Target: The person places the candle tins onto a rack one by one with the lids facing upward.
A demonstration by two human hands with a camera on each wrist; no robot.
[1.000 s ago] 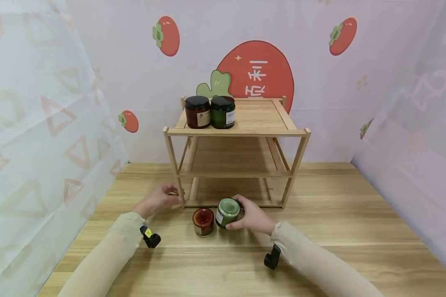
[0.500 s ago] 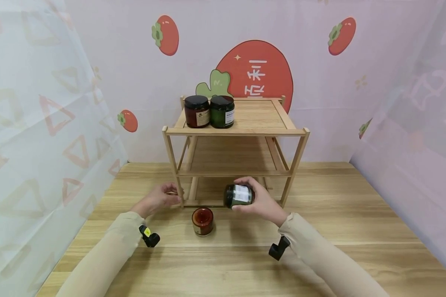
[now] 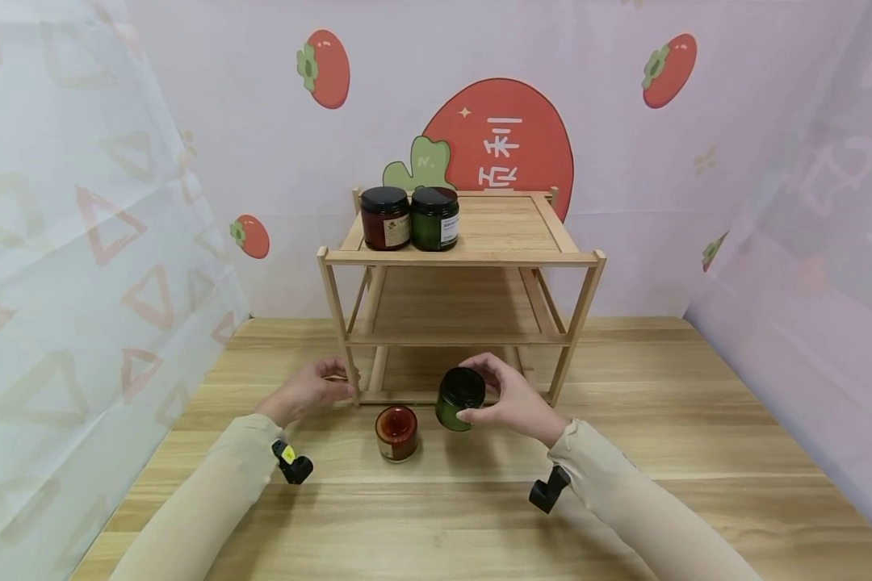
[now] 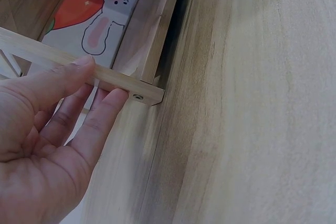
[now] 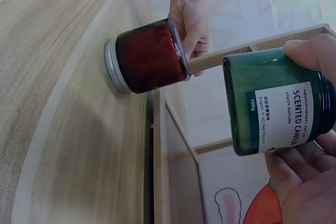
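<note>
My right hand (image 3: 516, 406) grips a green glass scented candle jar (image 3: 459, 401), upright with its dark lid on top, in front of the rack's bottom tier. In the right wrist view the jar (image 5: 273, 103) shows its white label, with the thumb on one side and fingers on the other; it is held off the table. Upside down on the table to its left sits a red-brown glass jar (image 3: 396, 434), its silver lid (image 5: 114, 66) underneath. My left hand (image 3: 312, 391) pinches the front left post (image 4: 123, 81) of the wooden rack (image 3: 458, 258) between thumb and fingers.
On the rack's top tier, a brown jar (image 3: 386, 219) and a green jar (image 3: 435, 220), both black-lidded, stand side by side at the left. The rack stands on a wood-grain table (image 3: 436, 516). Printed cloth (image 3: 283, 145) hangs behind and at both sides.
The green candle jar has been lifted from beside the red-brown jar and turned over, from bottom up, through its side, to lid up. My left hand stays on the rack post.
</note>
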